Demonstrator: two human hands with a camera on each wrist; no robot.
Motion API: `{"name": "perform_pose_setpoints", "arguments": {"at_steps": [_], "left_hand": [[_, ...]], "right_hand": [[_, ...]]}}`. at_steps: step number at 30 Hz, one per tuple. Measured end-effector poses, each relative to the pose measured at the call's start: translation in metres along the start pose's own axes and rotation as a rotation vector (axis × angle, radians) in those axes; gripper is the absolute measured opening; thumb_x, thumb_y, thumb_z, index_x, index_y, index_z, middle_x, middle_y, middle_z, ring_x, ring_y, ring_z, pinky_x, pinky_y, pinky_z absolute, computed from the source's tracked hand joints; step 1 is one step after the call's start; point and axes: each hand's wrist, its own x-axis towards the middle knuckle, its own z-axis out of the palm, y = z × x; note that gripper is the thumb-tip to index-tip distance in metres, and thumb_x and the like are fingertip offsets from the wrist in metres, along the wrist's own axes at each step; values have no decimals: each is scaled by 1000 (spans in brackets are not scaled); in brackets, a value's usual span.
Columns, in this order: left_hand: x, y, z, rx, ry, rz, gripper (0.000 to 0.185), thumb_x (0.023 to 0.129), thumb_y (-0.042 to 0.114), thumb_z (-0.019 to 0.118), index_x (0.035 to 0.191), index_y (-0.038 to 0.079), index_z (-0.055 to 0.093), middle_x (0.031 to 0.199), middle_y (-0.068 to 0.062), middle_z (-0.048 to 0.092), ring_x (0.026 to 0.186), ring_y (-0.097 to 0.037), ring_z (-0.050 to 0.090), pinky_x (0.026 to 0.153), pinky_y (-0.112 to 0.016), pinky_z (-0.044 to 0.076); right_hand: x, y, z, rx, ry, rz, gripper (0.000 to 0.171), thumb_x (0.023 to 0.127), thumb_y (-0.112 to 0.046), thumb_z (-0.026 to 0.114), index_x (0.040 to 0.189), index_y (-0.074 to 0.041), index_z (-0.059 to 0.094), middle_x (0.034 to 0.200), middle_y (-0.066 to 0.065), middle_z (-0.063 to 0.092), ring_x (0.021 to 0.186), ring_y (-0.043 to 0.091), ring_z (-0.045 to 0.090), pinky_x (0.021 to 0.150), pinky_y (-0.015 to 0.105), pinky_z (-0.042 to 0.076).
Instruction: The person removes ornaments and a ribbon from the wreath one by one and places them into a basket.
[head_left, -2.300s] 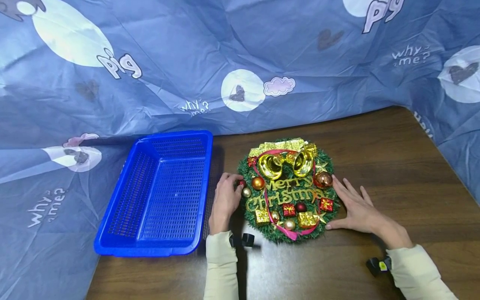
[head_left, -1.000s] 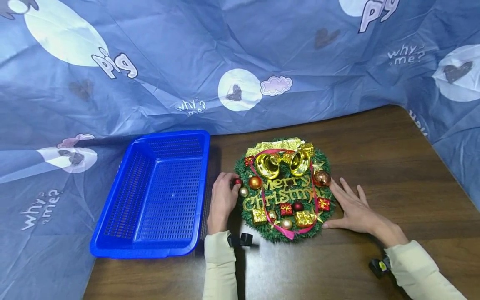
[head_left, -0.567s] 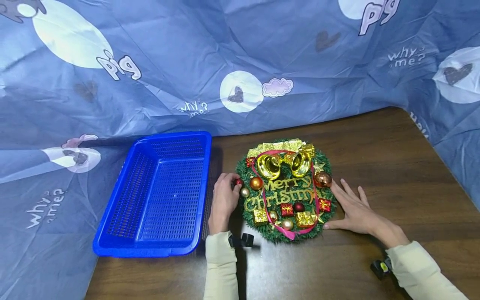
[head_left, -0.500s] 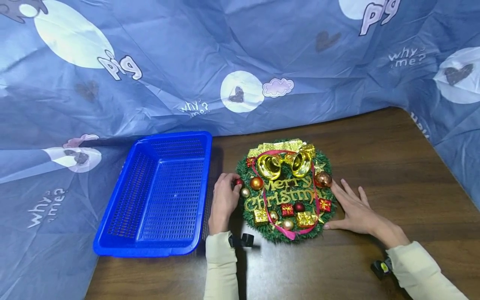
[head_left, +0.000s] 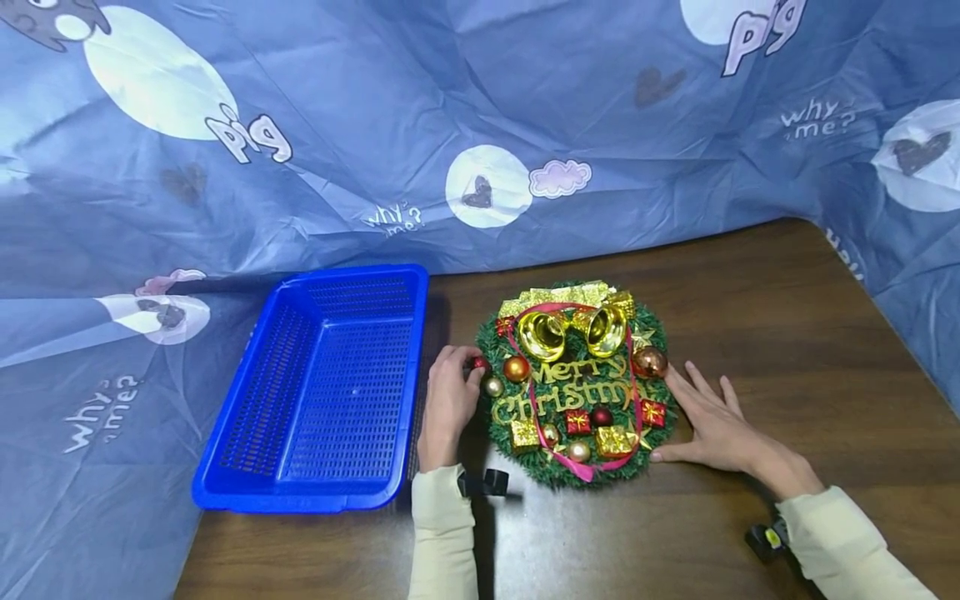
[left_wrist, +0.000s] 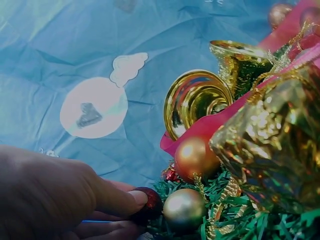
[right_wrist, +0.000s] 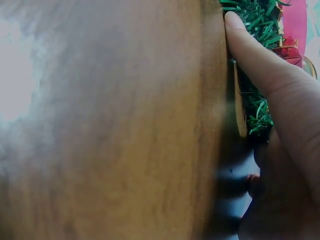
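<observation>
The small red bauble (head_left: 478,363) sits on the wreath (head_left: 576,385)'s left edge, mid-bench, pinched by the left hand (head_left: 447,403). The right hand (head_left: 708,421) lies flat and open against the right rim, probably bracing it. Pull gently, wreath steadied. Nothing has shifted since earlier; blue basket (head_left: 318,392) lies left.

A person's two bare hands, the left hand (head_left: 448,406) and the right hand (head_left: 711,426), emerge from long cream-coloured sleeves (head_left: 442,537), each wrist fitted with a small black strap-mounted camera (head_left: 486,482), the right-side unit (head_left: 767,539) showing a yellow-green mark.
</observation>
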Motion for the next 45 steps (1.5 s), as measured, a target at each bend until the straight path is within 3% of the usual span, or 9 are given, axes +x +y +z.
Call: {"name": "perform_pose_setpoints", "arguments": {"at_steps": [25,35,45], "left_hand": [[-3,11,-18,-47,87,97,19,80,0,71,100,2,71,96,-12,65,87,-24,67,80,-35,55],[-2,19,-28,-95,153,187,18,77,-6,69,96,-4,69,90,-15,62,81,-27,68,75,-33,57],[0,24,-39,-116,108,123,19,82,-2,69,101,-2,69,96,-14,63,90,-25,68,81,-30,56]], "right_hand": [[-3,2,2,7,9,2,124,68,-69,69,154,-7,4,159,18,8,147,39,-2,109,67,-13],[-2,0,0,21,20,-8,124,68,-68,70,154,-7,4,159,18,8,146,40,-1,109,66,-13],[-2,-1,1,32,19,-9,123,69,-68,70,153,-6,6,159,19,8,146,40,-1,109,66,-14]]}}
